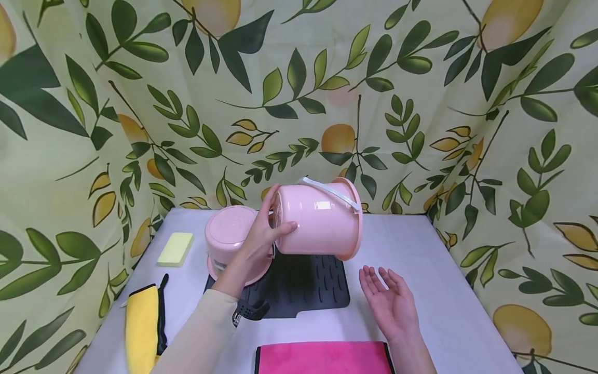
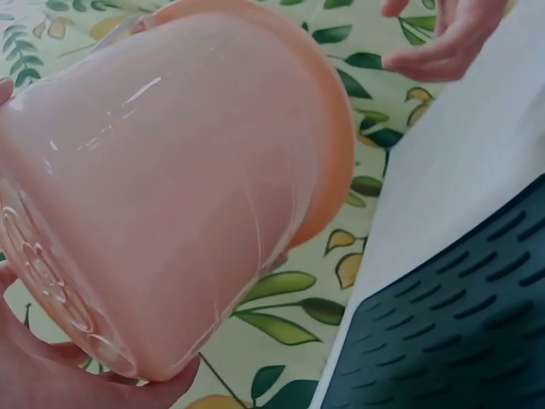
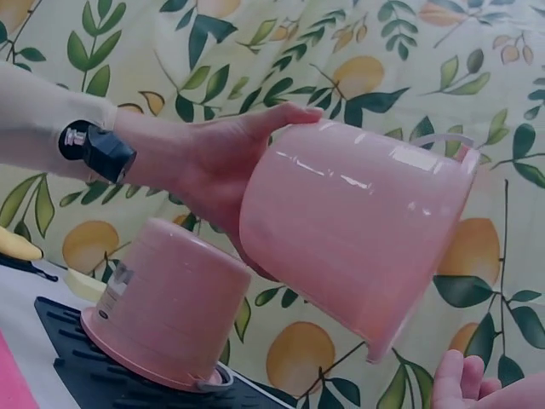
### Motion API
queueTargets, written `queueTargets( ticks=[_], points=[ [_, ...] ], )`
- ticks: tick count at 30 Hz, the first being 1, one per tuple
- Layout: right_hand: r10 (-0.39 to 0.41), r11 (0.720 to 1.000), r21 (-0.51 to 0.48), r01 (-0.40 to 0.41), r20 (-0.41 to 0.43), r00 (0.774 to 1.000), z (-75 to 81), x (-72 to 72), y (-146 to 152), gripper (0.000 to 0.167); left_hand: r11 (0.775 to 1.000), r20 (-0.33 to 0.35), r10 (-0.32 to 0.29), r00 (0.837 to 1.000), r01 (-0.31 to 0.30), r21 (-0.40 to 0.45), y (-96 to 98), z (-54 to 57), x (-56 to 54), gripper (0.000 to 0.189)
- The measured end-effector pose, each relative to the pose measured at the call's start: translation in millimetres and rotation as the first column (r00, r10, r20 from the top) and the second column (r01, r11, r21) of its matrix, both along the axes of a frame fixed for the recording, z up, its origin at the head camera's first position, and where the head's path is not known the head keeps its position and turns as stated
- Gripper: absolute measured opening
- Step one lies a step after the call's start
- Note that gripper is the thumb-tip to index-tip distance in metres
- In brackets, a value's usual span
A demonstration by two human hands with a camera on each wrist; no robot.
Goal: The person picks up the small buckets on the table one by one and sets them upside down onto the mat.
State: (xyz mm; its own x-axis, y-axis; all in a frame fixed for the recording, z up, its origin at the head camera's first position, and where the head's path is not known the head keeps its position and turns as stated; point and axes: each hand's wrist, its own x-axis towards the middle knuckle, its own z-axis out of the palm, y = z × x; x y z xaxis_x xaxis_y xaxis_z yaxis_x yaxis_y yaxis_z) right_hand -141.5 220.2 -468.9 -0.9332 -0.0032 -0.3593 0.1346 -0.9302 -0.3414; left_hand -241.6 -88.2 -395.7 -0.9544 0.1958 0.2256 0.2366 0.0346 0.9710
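Observation:
A pink bucket (image 1: 317, 221) with a white handle (image 1: 329, 193) is held in the air on its side, its rim turned to the right. My left hand (image 1: 261, 228) grips it around the base, thumb on the near side; the left wrist view shows the embossed bottom (image 2: 60, 281). Below and right of the rim, my right hand (image 1: 392, 301) is palm up with relaxed fingers, apart from the bucket and holding nothing. Another pink bucket (image 1: 231, 234) stands upside down on the black ridged mat (image 1: 322, 291), partly hidden behind my left forearm.
On the left of the white table (image 1: 448, 311) lie a pale yellow sponge (image 1: 175, 249) and a folded yellow cloth (image 1: 142, 322) with black edging. A bright pink cloth (image 1: 324, 358) lies at the front edge. Leaf-and-fruit patterned fabric (image 1: 299, 130) surrounds the table's back and sides.

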Motion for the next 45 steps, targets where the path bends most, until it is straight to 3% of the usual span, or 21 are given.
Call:
queueTargets(
  ticks=[13,24,33,45],
  points=[
    [-0.024,0.999,-0.026,0.025,0.028,0.999,1.5,2.6,14,0.028,0.987,-0.122,0.065,0.990,-0.082,-0.136,-1.4,11.3,-6.8,0.107],
    [-0.005,0.998,0.061,0.004,0.020,1.000,5.2,4.8,9,0.031,0.951,-0.148,0.124,0.981,-0.160,-0.264,2.3,12.7,-3.8,0.108],
    [-0.010,0.993,0.116,0.010,-0.003,1.000,7.8,8.7,8,0.029,0.936,-0.187,0.134,0.973,-0.186,-0.298,6.1,9.9,-3.3,0.109],
    [0.009,0.991,0.135,-0.004,-0.041,0.999,7.4,12.7,11,0.024,0.915,-0.285,0.148,0.947,-0.240,-0.323,8.5,5.0,-4.9,0.103]
  ],
)
